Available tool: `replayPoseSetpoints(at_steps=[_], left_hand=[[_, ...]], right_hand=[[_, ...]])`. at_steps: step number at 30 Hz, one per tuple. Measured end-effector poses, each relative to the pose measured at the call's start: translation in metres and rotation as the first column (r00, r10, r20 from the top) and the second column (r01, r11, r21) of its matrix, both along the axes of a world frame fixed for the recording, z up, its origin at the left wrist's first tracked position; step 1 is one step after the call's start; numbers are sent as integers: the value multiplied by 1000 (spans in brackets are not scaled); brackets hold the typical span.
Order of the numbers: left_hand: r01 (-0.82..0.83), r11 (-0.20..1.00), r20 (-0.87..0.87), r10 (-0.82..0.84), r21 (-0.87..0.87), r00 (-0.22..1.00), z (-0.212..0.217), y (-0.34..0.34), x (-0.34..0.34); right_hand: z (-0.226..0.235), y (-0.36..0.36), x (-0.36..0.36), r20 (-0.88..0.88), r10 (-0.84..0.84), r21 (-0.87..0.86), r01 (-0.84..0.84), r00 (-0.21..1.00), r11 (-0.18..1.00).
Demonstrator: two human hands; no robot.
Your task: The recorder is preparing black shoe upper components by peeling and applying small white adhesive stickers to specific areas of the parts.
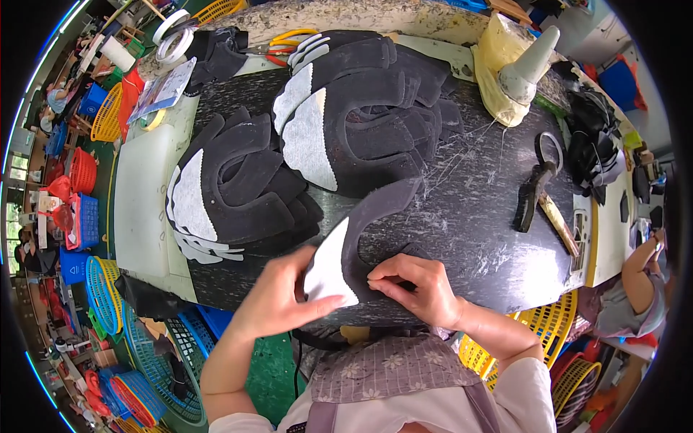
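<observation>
I have two hands over one dark worktop (469, 224). My left hand (289, 292) grips one curved piece (333, 263), black with one pale patch at its wide end; the thumb lies over the lower tip of this patch. This piece is in front of my body, above the near edge of the worktop, and its narrow end points away from me, toward the right. My right hand (419, 287) has thumb and forefinger closed together at the inner edge of the same piece; whether the edge is between them, I cannot tell.

Beyond my hands there are two heaps of similar pieces: one left heap (249, 220) and one farther heap (333, 133), which is the bigger. The pieces overlap, so I cannot count them exactly.

On the right side lies one hammer (559, 222) with a wooden handle, and one grey ring (551, 148) is beside its head. At the far right corner one pale cone (532, 63) rests with one yellow bag (498, 79). At the far left I count two white rolls (174, 45), one near the other.
</observation>
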State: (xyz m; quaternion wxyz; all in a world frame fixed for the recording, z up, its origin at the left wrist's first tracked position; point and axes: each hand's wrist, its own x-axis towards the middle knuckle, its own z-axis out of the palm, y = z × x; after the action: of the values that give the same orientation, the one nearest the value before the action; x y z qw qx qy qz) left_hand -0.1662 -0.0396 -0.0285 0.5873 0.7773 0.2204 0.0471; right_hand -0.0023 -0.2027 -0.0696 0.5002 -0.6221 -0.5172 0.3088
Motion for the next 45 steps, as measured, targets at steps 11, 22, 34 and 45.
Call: replayPoseSetpoints(at_steps=[11, 22, 34, 45], left_hand=[[-327, 560, 2, 507, -761, 862, -27, -65, -8], [-295, 690, 60, 441, -661, 896, -27, -76, -10], [-296, 782, 157, 444, -548, 882, -28, -75, -6], [-129, 776, 328, 403, -617, 854, -31, -62, 2]], right_hand=[[24, -12, 13, -407, -34, -85, -1, 913, 996], [23, -3, 6, -177, -18, 81, 32, 984, 996], [24, 0, 9, -271, 69, 148, -29, 960, 989], [25, -1, 12, -784, 45, -66, -156, 620, 986]])
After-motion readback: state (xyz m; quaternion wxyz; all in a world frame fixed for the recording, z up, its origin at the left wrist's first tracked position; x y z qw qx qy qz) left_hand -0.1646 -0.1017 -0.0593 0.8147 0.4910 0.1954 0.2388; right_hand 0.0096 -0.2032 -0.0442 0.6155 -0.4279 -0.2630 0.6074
